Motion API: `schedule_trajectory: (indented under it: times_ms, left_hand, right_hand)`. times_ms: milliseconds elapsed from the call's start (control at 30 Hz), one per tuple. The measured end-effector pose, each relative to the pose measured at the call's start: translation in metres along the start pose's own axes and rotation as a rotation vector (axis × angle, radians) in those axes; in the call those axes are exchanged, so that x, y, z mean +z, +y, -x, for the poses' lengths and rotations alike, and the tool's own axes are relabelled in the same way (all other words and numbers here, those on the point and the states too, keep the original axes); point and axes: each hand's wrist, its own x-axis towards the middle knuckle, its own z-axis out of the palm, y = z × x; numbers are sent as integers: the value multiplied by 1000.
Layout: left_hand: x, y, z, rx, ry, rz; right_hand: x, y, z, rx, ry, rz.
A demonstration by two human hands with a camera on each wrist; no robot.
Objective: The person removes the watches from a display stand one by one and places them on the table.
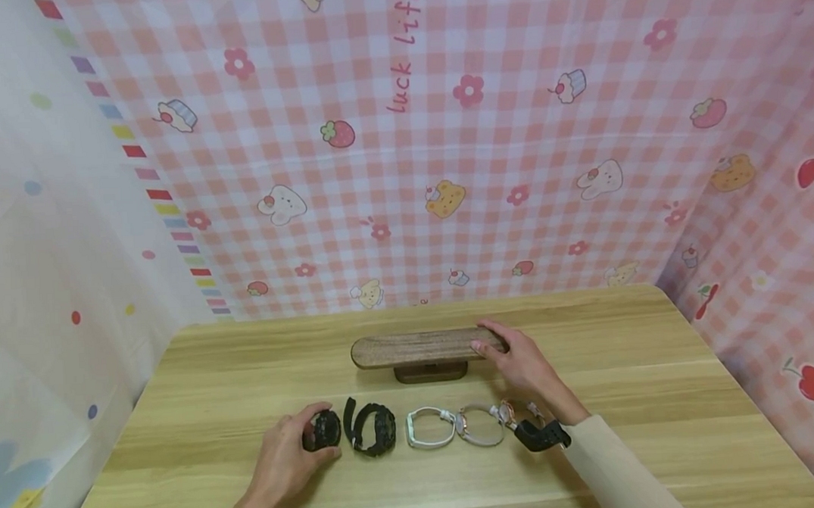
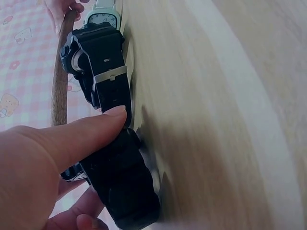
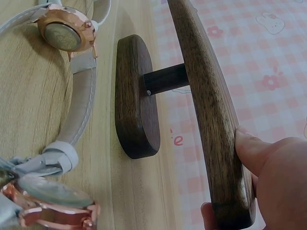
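My left hand (image 1: pixel 286 452) pinches a black watch (image 1: pixel 326 429) at the left end of a row of watches, thumb on its strap and fingers on the far side. Beside it stands a second black watch (image 1: pixel 375 428) with a bulky case. At the back, my right hand (image 1: pixel 523 359) grips the right end of the top bar of a dark wooden watch stand (image 1: pixel 418 349). A short post joins this bar to an oval base (image 3: pixel 135 96). No watch hangs on the bar.
Right of the black watches are a white watch with a mint case (image 1: pixel 411 430), a pale-strapped watch (image 1: pixel 481 425) and a rose-gold watch (image 3: pixel 64 33), partly behind a black band (image 1: pixel 541 435) by my right wrist. A pink checked cloth (image 1: pixel 403 171) hangs behind the wooden table (image 1: pixel 214 368).
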Motion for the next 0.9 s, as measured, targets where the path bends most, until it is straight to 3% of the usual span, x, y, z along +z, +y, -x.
schedule_trajectory:
  times_ms: [600,900]
  left_hand:
    - [-1,1,-2,-3,-17,-20]
    - [-3,2,-4,-6,-59,1]
  right_hand:
    - [-1,1,-3,-2,-2,21]
    - [-2,1,-1,6,-4,39]
